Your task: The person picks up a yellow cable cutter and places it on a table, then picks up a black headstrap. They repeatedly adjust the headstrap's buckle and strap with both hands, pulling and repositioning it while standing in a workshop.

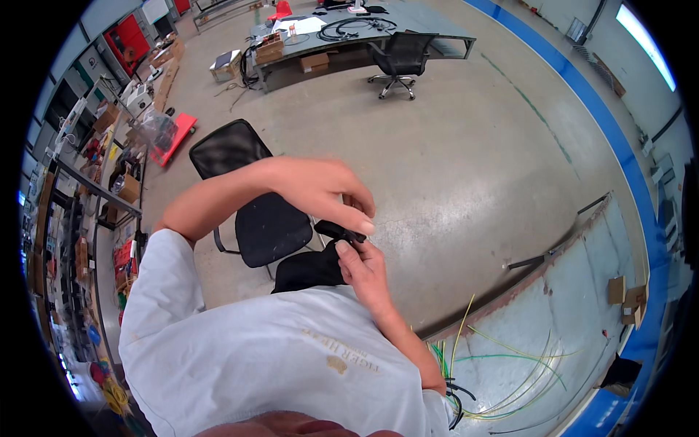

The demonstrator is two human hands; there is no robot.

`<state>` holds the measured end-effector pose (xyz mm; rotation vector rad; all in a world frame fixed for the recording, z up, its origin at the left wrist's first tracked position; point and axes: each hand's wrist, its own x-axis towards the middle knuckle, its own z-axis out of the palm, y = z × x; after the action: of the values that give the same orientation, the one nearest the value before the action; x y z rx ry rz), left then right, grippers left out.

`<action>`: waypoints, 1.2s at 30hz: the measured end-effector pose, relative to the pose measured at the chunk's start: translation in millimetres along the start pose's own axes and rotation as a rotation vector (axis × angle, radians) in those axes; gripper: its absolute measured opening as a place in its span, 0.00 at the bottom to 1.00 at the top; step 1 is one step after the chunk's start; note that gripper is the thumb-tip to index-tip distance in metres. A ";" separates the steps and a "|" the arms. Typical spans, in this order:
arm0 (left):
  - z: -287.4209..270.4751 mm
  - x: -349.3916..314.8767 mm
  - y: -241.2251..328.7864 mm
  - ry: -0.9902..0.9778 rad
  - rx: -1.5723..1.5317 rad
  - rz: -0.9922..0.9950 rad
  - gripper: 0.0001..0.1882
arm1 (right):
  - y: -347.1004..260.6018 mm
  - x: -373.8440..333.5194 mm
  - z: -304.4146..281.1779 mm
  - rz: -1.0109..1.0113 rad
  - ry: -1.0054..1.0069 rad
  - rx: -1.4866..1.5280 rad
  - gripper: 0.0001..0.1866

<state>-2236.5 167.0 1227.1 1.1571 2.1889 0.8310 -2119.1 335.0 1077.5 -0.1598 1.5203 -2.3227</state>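
My right hand (364,271) is closed in a pinch on a small dark black piece (336,230) in front of my body. What kind of piece it is, I cannot make out. Just above it, my left hand (317,191) reaches across from the left. Its fingers are bent and stand apart from the thumb, whose tip is close to the black piece; I see nothing between them. Whether the thumb touches the piece is unclear. Behind my hands stands a black mesh chair (273,229), partly covered by my left forearm.
On my right is a grey metal-topped table (582,280) bearing yellow and green wires (510,357) and small cardboard boxes (626,300). Crowded shelving (102,189) lines the left. Farther off are a red flat trolley (175,140), another office chair (400,58) and a workbench (437,47) with coiled black cable (357,29).
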 end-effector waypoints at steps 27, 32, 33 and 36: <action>46.1 19.3 -31.8 0.192 -0.371 -0.020 0.21 | -10.0 -10.4 -21.2 -0.084 0.129 0.173 0.23; 30.6 16.7 -26.6 0.052 -0.216 -0.019 0.21 | -16.7 -11.8 -19.2 -0.111 0.150 0.087 0.20; 29.5 17.4 -25.5 0.033 -0.188 -0.018 0.21 | -19.1 -12.1 -18.8 -0.102 0.155 0.072 0.20; 30.8 20.5 -21.7 0.094 -0.067 0.072 0.23 | -22.1 -12.2 -20.4 -0.095 0.163 0.018 0.19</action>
<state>-2237.1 183.2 1187.5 1.1921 2.1876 0.9995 -2118.8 364.8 1090.2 -0.0397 1.6003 -2.4763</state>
